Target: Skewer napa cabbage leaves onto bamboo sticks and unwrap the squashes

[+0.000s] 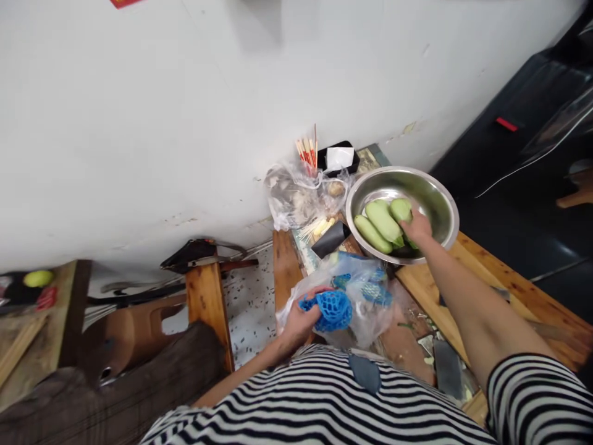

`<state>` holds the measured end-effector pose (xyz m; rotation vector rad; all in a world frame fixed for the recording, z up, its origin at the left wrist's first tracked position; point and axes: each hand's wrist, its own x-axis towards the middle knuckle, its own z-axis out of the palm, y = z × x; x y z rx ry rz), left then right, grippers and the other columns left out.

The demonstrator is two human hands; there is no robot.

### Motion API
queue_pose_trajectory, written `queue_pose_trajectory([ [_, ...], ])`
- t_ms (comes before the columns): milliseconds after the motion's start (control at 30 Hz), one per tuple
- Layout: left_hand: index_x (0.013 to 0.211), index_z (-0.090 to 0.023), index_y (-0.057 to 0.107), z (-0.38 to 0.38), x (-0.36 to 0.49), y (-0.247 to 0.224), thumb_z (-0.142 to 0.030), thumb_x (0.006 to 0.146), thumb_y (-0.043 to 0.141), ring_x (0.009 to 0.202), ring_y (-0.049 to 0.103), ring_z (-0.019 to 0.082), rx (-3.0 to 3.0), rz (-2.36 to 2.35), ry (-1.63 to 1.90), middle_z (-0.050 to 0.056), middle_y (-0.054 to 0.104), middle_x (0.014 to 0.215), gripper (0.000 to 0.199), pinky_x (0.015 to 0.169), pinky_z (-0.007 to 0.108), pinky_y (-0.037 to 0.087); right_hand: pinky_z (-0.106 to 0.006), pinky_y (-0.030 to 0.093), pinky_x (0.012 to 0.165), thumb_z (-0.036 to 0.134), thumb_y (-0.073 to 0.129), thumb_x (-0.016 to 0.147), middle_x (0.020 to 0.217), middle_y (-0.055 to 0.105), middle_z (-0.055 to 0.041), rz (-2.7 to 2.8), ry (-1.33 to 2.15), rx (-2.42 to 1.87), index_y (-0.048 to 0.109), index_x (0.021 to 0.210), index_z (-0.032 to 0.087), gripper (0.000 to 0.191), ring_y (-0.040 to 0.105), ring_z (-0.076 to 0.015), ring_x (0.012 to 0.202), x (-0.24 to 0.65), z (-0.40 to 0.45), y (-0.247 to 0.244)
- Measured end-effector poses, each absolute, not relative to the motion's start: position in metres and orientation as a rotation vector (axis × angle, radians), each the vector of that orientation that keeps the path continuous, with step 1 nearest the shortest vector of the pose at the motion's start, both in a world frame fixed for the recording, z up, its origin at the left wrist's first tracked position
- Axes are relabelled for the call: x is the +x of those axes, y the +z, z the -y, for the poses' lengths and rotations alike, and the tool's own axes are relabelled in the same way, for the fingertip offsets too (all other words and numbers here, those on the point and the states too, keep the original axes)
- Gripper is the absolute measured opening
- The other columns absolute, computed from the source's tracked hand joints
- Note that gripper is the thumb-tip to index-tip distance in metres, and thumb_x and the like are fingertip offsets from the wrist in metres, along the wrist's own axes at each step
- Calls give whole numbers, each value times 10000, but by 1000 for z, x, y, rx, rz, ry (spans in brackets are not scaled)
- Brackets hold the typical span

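Observation:
A wide steel bowl (453, 213) holds several pale green squashes (382, 221) and some green leaves. Inside the bowl, my right hand (417, 228) has its fingers closed on the squash (401, 209) at the right of the pile. Near my body, my left hand (303, 318) grips a blue mesh net (334, 311). Beneath and behind the net lies a thin clear plastic bag (356, 321), with more blue netting showing through it.
Behind the bag are a black cup (330, 240) on its side, thin sticks, a filled clear bag (296, 198), wrapped chopsticks (307, 153) and a tissue box (340, 158) by the wall. A wooden bench (208, 303) and a brown chair (125, 334) stand left.

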<state>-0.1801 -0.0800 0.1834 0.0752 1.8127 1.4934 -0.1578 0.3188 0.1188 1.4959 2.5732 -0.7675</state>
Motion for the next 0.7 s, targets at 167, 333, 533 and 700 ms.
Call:
queue_pose_trajectory([
  [167, 536, -202, 462, 87, -178, 194, -291, 622, 608, 474, 431, 92, -2, -1943, 1483, -60, 427, 489, 191, 478, 210, 393, -457, 384, 1063, 346, 530, 947, 1357, 531, -197, -2795, -1130, 1250, 562, 1310, 153, 413, 472, -306, 1268, -125, -247, 171],
  [333, 739, -188, 602, 63, -171, 224, -267, 788, 558, 677, 597, 146, 704, -2062, 1475, 22, 634, 729, 102, 666, 271, 520, -410, 553, 928, 506, 699, 809, 1360, 600, -64, -2505, -1940, 572, 501, 1423, 285, 682, 617, -271, 1161, -54, -104, 228],
  [533, 1364, -224, 535, 53, -164, 250, -415, 876, 608, 1343, 494, 290, 1834, -1883, 874, 155, 511, 1455, 530, 1097, 468, 436, -335, 518, 488, 527, 743, 737, 668, 656, 13, -1733, -2497, 1503, 649, 1209, 271, 544, 613, -212, 530, 46, -36, 213],
  [700, 1570, -276, 246, 69, -191, 250, -760, 651, 666, 1453, 220, 537, 1423, -2878, 547, 192, 211, 1631, 1121, 1073, 774, 240, -210, 401, 449, 461, 680, 875, 552, 505, 67, -1329, -2146, 2911, 579, 817, 168, 315, 473, -90, 457, 233, -6, 169],
])
